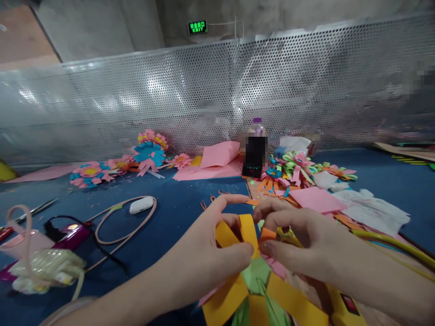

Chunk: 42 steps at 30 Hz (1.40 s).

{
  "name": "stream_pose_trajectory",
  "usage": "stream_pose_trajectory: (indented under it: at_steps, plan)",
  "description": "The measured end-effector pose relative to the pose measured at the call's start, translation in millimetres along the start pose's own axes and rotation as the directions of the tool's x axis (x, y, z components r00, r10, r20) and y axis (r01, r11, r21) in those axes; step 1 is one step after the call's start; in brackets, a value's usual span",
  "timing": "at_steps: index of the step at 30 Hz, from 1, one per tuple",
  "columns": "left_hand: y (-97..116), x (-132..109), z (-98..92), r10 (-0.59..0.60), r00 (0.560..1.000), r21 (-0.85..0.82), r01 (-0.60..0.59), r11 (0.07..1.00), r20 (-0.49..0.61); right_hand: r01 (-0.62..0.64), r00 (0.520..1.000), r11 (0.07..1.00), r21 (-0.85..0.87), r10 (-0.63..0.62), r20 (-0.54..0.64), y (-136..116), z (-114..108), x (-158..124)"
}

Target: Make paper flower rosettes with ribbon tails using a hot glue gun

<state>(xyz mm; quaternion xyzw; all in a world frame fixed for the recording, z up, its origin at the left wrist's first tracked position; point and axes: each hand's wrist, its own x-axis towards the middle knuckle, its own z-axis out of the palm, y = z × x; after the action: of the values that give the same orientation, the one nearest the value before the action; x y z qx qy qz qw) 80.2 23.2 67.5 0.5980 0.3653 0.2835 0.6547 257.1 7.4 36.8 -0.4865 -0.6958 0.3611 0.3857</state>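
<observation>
Over there I've got the left hand (215, 242) pinching yellow paper (248, 227), right hand (307, 235) pinching orange paper (268, 234), flowers (149, 155) along the tabletop's (190, 192) far edge.

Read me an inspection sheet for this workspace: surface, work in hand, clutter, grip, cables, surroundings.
Surface: blue tabletop, partly covered by items.
Work in hand: papercraft with yellow strips and a green part; small orange piece.
Clutter: pink paper, paper flowers, crumpled white tissue, white case.
Grip: left hand holds one of the yellow strips; right hand pinches the orange piece.
Cables: looped pale cable and black cable at left; yellow cord at right.
Surroundings: perforated metal panel behind; lit EXIT sign above.
</observation>
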Motion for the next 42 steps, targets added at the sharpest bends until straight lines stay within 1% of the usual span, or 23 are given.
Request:
stream_pose_trajectory:
  at_steps: [4, 11, 14, 17, 22, 28, 31, 34, 39, 42]
  plan:
    - [1.7, -0.5, 0.5, -0.029, 1.000, 0.026, 0.029, 0.999, 0.005, -0.037, 0.998, 0.997, -0.061, 0.040, 0.055, -4.9, -2.3, -0.7]
    - [1.4, -0.4, 1.6, -0.044, 0.999, 0.029, 0.044, 0.999, 0.010, -0.007, 0.997, 0.999, -0.053, 0.012, 0.081, -0.9, -5.2, -0.1]
    - [1.0, -0.4, 1.2, -0.033, 0.999, 0.042, 0.033, 0.999, 0.006, -0.026, 0.997, 0.997, -0.076, 0.031, 0.075, -2.4, -3.3, -1.5]
    - [-0.1, -1.0, 1.2, -0.031, 0.999, 0.054, 0.031, 0.998, 0.013, -0.040, 0.999, 0.995, -0.093, 0.043, 0.024, -3.3, -1.5, -1.0]
    - [-3.3, -1.2, 1.3, -0.037, 0.999, 0.077, 0.038, 0.996, -0.005, 0.012, 0.999, 0.997, -0.081, -0.008, 0.044, -0.7, -1.6, 1.2]
    - [-2.4, 0.4, -0.2, -0.018, 1.000, 0.078, 0.019, 0.997, -0.015, -0.004, 0.998, 1.000, -0.001, 0.004, 0.069, 0.3, -5.9, 1.3]
    - [-1.2, 0.3, -0.1, -0.013, 1.000, 0.103, 0.015, 0.995, -0.020, 0.010, 0.995, 1.000, 0.030, -0.013, 0.095, 1.0, -6.9, 0.9]
    - [-1.9, 0.7, 0.4, -0.015, 0.999, 0.127, 0.019, 0.992, -0.034, 0.024, 0.995, 0.999, 0.046, -0.028, 0.092, 1.5, -5.9, 0.8]
    - [-5.0, 2.8, -0.3, -0.002, 0.999, 0.106, 0.006, 0.994, -0.032, 0.030, 0.998, 1.000, 0.007, -0.030, 0.063, 1.6, -4.5, 0.8]
    - [-5.4, 3.4, -0.4, 0.006, 0.999, 0.119, -0.001, 0.993, -0.044, 0.039, 0.998, 0.999, 0.020, -0.040, 0.050, 2.5, -3.5, -0.2]
